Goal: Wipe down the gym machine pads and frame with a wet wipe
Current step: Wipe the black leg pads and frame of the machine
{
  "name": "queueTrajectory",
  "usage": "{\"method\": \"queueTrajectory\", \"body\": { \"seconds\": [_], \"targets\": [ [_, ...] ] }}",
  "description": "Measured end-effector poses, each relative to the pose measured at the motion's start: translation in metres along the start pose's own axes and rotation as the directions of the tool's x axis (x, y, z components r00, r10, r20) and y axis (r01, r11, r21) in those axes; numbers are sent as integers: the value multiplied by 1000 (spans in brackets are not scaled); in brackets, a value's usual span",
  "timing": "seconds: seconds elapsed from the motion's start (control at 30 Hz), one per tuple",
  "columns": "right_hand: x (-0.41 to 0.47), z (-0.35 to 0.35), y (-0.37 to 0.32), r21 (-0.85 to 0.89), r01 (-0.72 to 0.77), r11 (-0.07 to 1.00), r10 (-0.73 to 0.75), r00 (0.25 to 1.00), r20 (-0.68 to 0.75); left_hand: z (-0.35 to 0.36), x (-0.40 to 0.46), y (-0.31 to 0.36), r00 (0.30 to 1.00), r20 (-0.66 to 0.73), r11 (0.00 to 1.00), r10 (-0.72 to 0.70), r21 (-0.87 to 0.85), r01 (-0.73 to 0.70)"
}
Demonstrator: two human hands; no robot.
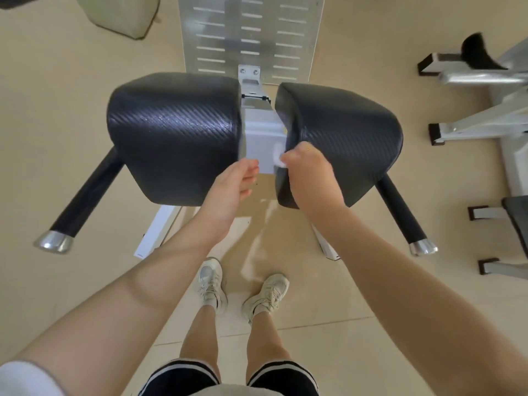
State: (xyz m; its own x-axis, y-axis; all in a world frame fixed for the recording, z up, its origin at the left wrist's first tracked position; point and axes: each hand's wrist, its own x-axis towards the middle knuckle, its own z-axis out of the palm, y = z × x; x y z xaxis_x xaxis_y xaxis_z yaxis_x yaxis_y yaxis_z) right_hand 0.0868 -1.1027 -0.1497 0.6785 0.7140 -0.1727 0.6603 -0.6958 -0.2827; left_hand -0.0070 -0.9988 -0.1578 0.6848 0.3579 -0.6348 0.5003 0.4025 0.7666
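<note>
We see two black pads: left pad (174, 135), right pad (343, 138), white frame (261, 138) between. Our right hand (307, 172) curls its fingers, pinching the wipe (278, 158) against the frame. Our left hand (234, 181), fingers loosely curled, touches the left pad's inner edge.

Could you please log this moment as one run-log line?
right hand: wet wipe on white frame | left hand: near left pad
</note>
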Motion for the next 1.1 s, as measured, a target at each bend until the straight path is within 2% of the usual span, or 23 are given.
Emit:
{"method": "queueTrajectory", "body": {
  "seconds": [0.03,0.07,0.1,0.2,0.27,0.33,0.37,0.43,0.47,0.5,0.53,0.6,0.67,0.73,0.83,0.9,1.0,1.1],
  "targets": [
    [3,5,-3,-207,124,971,-123,992,16,-3,-1,2,1000,9,1000,-15,-12,15],
    [2,11,-3,-356,167,919,-176,984,7,-4,-2,3,999,22,999,-27,-21,28],
    [3,13,-7,-435,145,888,-165,986,-8,-7,-3,4,999,42,999,-34,-24,35],
    [9,19,-17,-554,98,827,-92,995,39,-17,-2,2,995,97,999,-33,-13,34],
    [7,33,-21,-618,144,773,-106,989,98,-22,1,0,993,103,998,-58,-1,58],
    [2,53,-22,-578,193,793,-73,972,224,-26,2,-1,991,102,996,-84,31,82],
    [0,58,-24,-584,227,779,-99,965,244,-28,3,-2,991,106,995,-88,50,83],
    [-1,69,-24,-444,258,858,-129,945,300,-32,3,-3,989,110,993,-97,83,88],
    [-5,71,-22,-286,178,942,-84,947,310,-34,2,-3,988,111,990,-103,111,91],
    [-11,69,-22,-80,30,996,-6,956,292,-36,1,-3,988,118,985,-102,151,83],
    [-18,63,-23,136,-128,982,90,963,254,-36,-1,-2,987,133,979,-87,193,60],
    [-33,36,-27,480,-322,816,314,944,99,-33,-8,3,979,202,962,-23,271,-33],
    [-51,13,-23,722,-381,577,446,888,112,-22,-16,9,954,301,947,17,301,-112],
    [-67,-9,-16,825,-395,404,498,852,163,-3,-22,15,923,383,929,26,332,-164],
    [-86,-33,2,891,-387,239,547,812,206,33,-31,21,909,416,912,25,363,-191],
    [-96,-42,20,906,-378,189,542,810,224,59,-34,20,924,381,932,-20,341,-120],
    [-102,-48,52,927,-358,115,543,804,243,95,-31,20,917,351,975,-187,184,128],
    [-102,-51,93,941,-337,37,535,802,266,133,-24,18,875,425,969,-231,185,166]
  ]
}}
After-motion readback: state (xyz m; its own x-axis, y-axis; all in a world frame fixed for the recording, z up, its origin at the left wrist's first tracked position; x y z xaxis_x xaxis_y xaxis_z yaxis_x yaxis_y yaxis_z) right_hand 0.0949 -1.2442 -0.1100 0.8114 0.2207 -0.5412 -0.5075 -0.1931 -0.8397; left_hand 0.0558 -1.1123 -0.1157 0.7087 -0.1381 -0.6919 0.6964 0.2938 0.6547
